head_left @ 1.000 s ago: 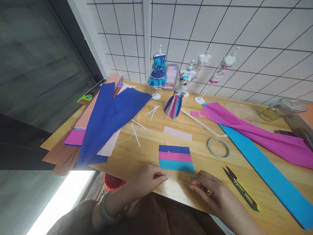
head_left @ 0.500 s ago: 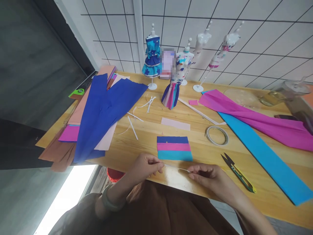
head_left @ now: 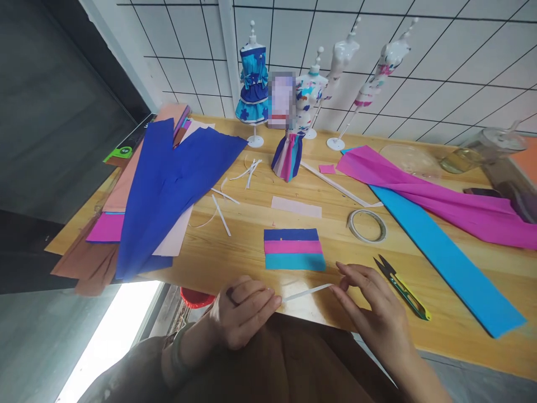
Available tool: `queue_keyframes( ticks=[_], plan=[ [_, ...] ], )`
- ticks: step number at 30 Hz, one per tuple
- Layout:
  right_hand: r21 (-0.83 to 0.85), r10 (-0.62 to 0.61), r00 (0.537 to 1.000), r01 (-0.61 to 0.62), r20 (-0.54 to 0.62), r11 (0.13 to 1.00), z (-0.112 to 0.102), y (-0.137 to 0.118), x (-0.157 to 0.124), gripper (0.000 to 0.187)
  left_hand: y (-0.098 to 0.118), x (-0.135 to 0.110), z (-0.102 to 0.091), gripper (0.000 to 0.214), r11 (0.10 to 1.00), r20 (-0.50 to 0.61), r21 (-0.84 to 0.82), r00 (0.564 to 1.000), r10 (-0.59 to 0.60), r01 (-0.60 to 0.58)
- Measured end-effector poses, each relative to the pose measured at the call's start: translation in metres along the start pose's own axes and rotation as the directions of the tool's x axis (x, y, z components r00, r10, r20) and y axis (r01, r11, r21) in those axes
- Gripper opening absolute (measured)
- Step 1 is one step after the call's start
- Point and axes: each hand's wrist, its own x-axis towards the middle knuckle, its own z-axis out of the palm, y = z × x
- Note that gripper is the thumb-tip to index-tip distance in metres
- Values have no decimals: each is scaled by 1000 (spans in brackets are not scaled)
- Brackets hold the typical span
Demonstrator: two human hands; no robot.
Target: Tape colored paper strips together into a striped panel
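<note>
A narrow white strip of tape (head_left: 307, 293) stretches between my hands above the table's front edge. My left hand (head_left: 247, 305) is closed, pinching its left end between thumb and fingers. At the other end, my right hand (head_left: 369, 294) has its fingers apart; the thumb tip is at the strip's end, and whether it touches I cannot tell. Just beyond lies a flat piece striped dark blue, pink and turquoise (head_left: 294, 249). Thread snips (head_left: 403, 288) with yellow-green handles lie right of my right hand. A roll of tape (head_left: 367, 226) rests farther back.
Dark blue crepe-like sheets (head_left: 180, 173) cover a pile at left. Magenta (head_left: 419, 193) and bright blue (head_left: 444, 263) lengths cross the right side. Dressed mini mannequins (head_left: 254, 84) stand at the back. White scraps (head_left: 221, 215) and a pale pink strip (head_left: 296, 207) lie mid-table.
My right hand has opened its pinch, its index finger lifting off the strip. My left hand has turned and shifted slightly down, still pinching. The strip now shows its flat side.
</note>
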Motion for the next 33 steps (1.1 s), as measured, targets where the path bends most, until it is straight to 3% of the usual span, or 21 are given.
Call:
queue_keyframes(
  ticks=[3,7,14,18,24,28,33],
  plan=[
    [-14,8,998,-9,-60,1000,1,0,-2,27,0,-2,0,18,998,-9,45,999,36,-35],
    [11,12,999,-11,-32,1000,3,2,-5,11,0,0,0,17,999,-25,41,999,33,-32],
    [71,-15,999,12,46,997,4,8,-11,22,-2,-4,0,22,990,-51,-88,992,-114,110],
    [118,-49,998,43,47,992,5,9,-14,29,-2,-9,2,26,987,-45,-114,992,-115,109],
    [36,126,992,-126,3,991,7,6,-15,40,-1,-11,8,30,978,-88,-148,983,-162,147],
    [102,82,993,-90,79,991,5,7,-15,11,-2,-15,11,28,973,-76,-170,982,-171,156],
    [108,65,998,-65,4,992,4,7,-13,11,-3,-16,10,28,981,-65,-136,987,-148,138]
  ],
)
